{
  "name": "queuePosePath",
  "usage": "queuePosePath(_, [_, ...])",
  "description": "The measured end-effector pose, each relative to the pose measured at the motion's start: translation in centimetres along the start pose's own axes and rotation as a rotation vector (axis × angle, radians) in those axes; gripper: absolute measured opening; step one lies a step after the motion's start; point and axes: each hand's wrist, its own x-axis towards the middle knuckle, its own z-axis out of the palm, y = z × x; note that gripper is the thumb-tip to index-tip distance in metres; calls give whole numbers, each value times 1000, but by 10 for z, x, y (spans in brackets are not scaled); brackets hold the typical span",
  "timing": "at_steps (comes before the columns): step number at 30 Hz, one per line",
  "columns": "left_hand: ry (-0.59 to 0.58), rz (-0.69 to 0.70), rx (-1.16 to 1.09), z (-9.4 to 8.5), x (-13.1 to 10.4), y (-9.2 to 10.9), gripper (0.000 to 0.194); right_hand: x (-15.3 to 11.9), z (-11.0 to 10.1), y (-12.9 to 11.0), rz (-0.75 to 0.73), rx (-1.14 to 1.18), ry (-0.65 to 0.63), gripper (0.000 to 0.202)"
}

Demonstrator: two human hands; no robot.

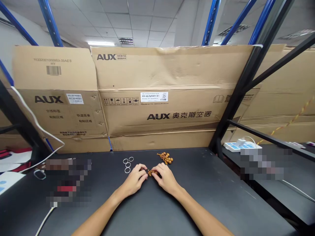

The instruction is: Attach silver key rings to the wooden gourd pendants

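Observation:
My left hand (pixel 136 178) and my right hand (pixel 166 178) meet near the middle of the black tabletop. Between their fingertips is a small brown bead pendant (pixel 150 172) with a thin cord. My left thumb and fingers pinch its left end; the right fingers close over its other end and hide part of it. Just beyond my right hand lies a pile of similar brown bead pendants (pixel 167 159), round and shiny, with their cords pointing left. Several thin pale rings (pixel 127 165) lie flat on the table, beyond and left of my left hand.
A wall of AUX cardboard boxes (pixel 157 124) stands along the table's (pixel 221 196) back edge. Black rack posts (pixel 236 95) rise at both sides. At left are a white cable (pixel 46 131) and blurred items; a power strip (pixel 242 146) sits at right.

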Motion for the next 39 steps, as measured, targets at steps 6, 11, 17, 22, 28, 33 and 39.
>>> queuePosePath(6, [-17, -1, 43, 0, -1, 3, 23, -1, -1, -2, -25, 41, -50, 8])
queuePosePath(11, [14, -9, 46, 1, 0, 1, 23, 0, -4, -5, -36, 69, -51, 8])
queuePosePath(17, [33, -13, 85, 1, -1, 3, 18, -1, -3, 4, 0, 91, -11, 7])
queuePosePath(22, [38, 13, 111, 2, -1, 1, 16, -1, -4, -2, -33, 123, -56, 9])
queuePosePath(28, [6, 55, 76, 1, -1, -1, 16, 0, -2, 4, 79, 8, -5, 10])
queuePosePath(33, [-6, 75, 109, 0, 0, -2, 16, 0, -2, 6, 94, -59, -15, 11])
queuePosePath(39, [-32, 126, 173, -3, 1, 4, 20, 0, -2, 5, 113, -71, -38, 9])
